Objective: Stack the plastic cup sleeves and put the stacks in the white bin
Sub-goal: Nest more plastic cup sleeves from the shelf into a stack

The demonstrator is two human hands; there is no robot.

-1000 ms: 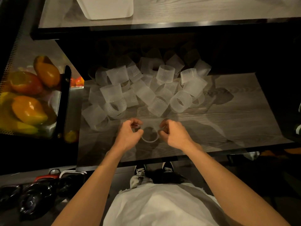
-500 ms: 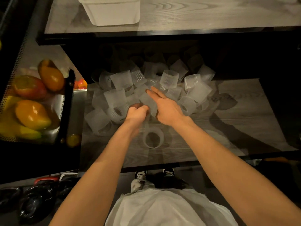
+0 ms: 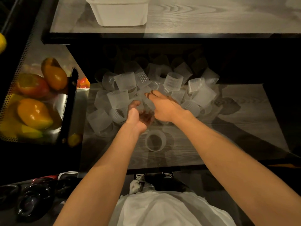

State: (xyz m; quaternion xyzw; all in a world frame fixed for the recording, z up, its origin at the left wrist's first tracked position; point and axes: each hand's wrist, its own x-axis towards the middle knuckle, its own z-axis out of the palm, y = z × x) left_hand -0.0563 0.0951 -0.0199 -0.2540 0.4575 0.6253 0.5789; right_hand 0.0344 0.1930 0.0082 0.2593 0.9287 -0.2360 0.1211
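Several ribbed, translucent plastic cup sleeves (image 3: 173, 79) lie in a loose pile at the back of a lower wood-grain shelf (image 3: 228, 137). One short sleeve stack (image 3: 156, 149) stands upright alone near the shelf's front, just below my hands. My left hand (image 3: 138, 117) is turned palm up at the pile's front edge, its fingers curled round a sleeve (image 3: 147, 103). My right hand (image 3: 164, 106) reaches over that same sleeve with fairly straight fingers resting on it. The white bin (image 3: 118, 13) sits on the upper shelf, far from both hands.
A black mesh basket (image 3: 68, 111) holding mangoes and other fruit stands to the left of the shelf. The upper shelf (image 3: 211, 17) overhangs the back of the pile, which lies in shadow. Dark objects (image 3: 32, 201) sit on the floor at lower left.
Both hands let go of the upright sleeve stack at the front and moved forward into the pile. My left hand has turned palm up around a sleeve.
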